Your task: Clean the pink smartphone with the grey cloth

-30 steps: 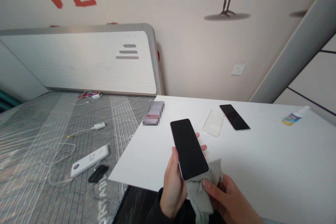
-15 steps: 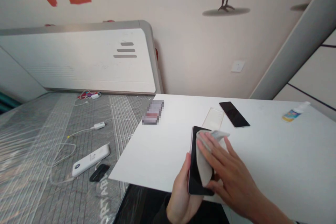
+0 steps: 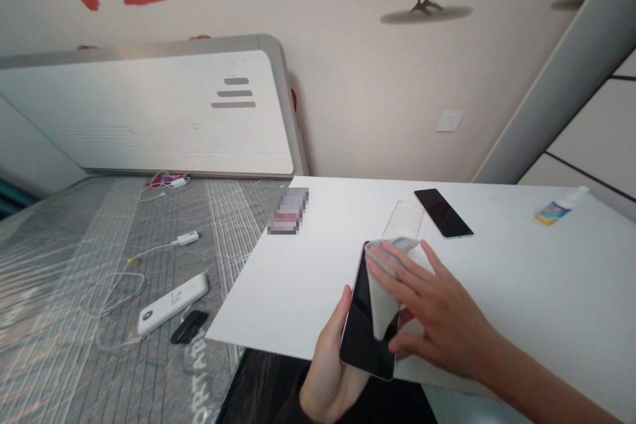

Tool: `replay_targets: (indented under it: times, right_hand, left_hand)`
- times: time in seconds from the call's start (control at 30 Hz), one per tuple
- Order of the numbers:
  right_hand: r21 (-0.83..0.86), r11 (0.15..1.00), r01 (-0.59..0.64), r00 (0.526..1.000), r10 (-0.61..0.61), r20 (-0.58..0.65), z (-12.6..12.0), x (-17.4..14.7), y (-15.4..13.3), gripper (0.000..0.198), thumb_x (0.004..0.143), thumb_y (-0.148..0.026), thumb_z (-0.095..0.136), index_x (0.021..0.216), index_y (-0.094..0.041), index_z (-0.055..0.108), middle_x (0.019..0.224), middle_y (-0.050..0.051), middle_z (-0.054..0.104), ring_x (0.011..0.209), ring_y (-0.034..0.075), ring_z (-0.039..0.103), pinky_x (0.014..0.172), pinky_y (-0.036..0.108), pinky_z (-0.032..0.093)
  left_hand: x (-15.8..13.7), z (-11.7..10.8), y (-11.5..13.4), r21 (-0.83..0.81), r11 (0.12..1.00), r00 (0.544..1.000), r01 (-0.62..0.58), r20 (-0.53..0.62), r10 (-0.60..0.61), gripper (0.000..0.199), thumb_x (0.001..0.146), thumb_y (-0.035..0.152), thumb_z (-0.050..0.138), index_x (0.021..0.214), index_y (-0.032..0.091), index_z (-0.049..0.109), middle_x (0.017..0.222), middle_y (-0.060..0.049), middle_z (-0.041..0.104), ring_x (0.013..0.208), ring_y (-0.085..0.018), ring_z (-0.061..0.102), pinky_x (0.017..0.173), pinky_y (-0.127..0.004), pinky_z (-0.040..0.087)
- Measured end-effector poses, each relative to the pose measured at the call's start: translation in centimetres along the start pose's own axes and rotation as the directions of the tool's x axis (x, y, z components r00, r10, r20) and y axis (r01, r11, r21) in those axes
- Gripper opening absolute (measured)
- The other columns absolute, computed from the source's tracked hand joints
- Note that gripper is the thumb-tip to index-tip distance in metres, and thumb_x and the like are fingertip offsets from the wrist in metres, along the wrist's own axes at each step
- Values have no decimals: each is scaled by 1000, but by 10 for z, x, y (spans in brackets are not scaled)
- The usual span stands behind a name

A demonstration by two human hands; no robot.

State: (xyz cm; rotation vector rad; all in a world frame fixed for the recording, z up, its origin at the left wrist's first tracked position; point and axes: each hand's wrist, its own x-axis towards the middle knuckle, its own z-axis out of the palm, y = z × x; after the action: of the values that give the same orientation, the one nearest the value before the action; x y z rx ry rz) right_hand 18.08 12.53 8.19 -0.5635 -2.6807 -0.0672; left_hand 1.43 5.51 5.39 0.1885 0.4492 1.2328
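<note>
My left hand [image 3: 330, 358] is wrapped around a smartphone [image 3: 362, 331] from below, thumb along its left edge and dark screen facing up. The phone is held tilted over the front edge of the white table [image 3: 283, 298]. On the upper part of the screen lies a light grey cloth [image 3: 381, 301], pressed flat under the fingers of my right hand [image 3: 430, 308]. Part of the screen is hidden by the cloth and that hand. Just beyond the phone, a clear phone case [image 3: 403, 218] rests on the table.
A second dark phone [image 3: 444, 213] and a small spray bottle [image 3: 560, 207] are on the table. A blurred-out item [image 3: 289, 211] sits at its left edge. On the grey bedding [image 3: 163, 371] to the left lie a white power bank [image 3: 173, 303], a small black device [image 3: 189, 326] and a cable [image 3: 187, 238].
The phone has tilted, its lower end shifting left and slightly down with my left hand. My right hand with the cloth has slid a little up and left over the screen.
</note>
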Motion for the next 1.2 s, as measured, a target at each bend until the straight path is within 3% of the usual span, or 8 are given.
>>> replay_targets:
  times: [0.2,0.47,0.57,0.7,0.83,1.0,1.1,1.2]
  right_hand:
    - [-32,990,134,990,-133,49,-3,5,8,98,92,-83,40,161,-15,30,165,8,31,153,26,28,128,40,-13]
    - [-12,975,224,969,-221,110,-4,3,10,92,94,-81,39,162,-20,29,166,3,31,154,25,26,125,42,-20]
    - [-79,988,132,989,-126,74,-5,3,13,101,88,-86,43,161,-17,33,166,6,30,155,31,22,126,47,-18]
    - [-35,952,304,950,-300,84,-4,3,14,94,90,-83,44,161,-21,32,167,3,30,154,29,25,129,48,-7]
    - [-60,991,120,992,-117,45,-3,5,17,104,83,-89,45,161,-21,31,165,10,33,151,42,27,123,62,20]
    - [-44,974,223,974,-221,48,0,13,18,111,77,-94,47,161,-22,32,161,12,39,148,41,31,122,60,22]
    - [54,972,230,972,-232,42,10,19,22,105,73,-88,64,153,-22,45,141,15,58,131,39,50,118,58,29]
    - [58,963,264,964,-264,-18,24,22,27,69,83,-41,73,145,-20,51,118,14,66,108,33,60,107,55,41]
  left_hand:
    - [3,-1,6,-20,999,997,30,77,-29,47,99,56,54,125,22,73,126,-8,74,122,-25,66,105,-35,50]
    - [15,-6,10,-108,984,990,141,19,-140,62,101,63,45,128,13,69,112,-13,76,105,-22,71,95,-30,51]
    - [15,-4,11,-64,997,999,50,7,-50,57,103,59,42,133,17,67,109,-11,77,101,-24,72,94,-36,52]
    - [11,-2,12,-24,992,992,126,-6,-126,62,100,64,46,123,12,72,107,-12,78,104,-24,72,99,-32,50]
    - [7,0,11,18,999,999,50,1,-50,58,100,61,47,137,19,64,124,-12,73,109,-28,70,101,-43,50]
    - [12,-4,11,151,987,989,-50,-130,70,58,97,61,54,131,16,68,120,-12,74,108,-26,70,101,-36,49]
    - [14,-11,11,423,900,974,-105,-140,180,69,94,71,49,128,13,69,113,-12,76,106,-27,70,99,-36,50]
    - [11,-14,32,820,570,951,-55,-131,280,86,95,80,26,106,11,76,88,-10,77,85,-24,71,81,-34,54]
